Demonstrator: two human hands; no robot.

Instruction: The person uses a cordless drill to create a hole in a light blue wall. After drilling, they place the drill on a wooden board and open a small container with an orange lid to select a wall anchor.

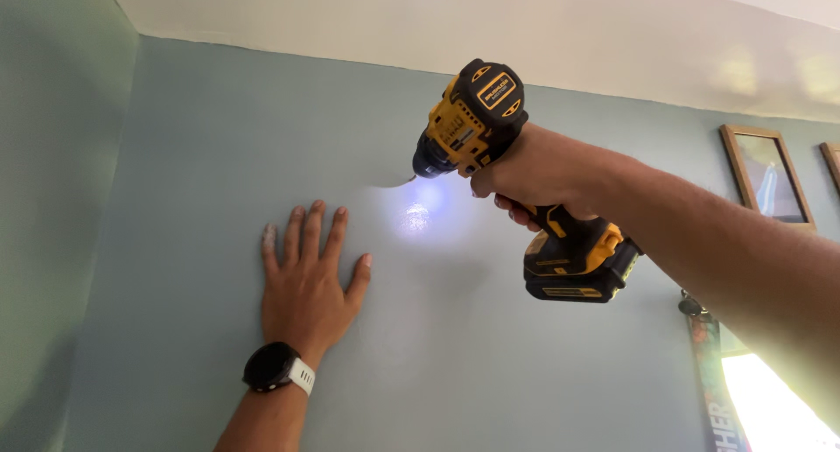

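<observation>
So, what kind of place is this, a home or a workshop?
Most likely a room in a home. The painted blue-grey wall meets a white ceiling, and framed pictures hang at the right. The left hand lies flat on the wall; the right hand holds a yellow cordless drill against it.

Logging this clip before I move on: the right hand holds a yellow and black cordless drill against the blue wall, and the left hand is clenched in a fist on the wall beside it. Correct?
Not quite. In the head view the left hand lies flat on the blue wall, fingers spread, not clenched. The rest holds: the right hand holds the yellow and black cordless drill against that wall.
</observation>
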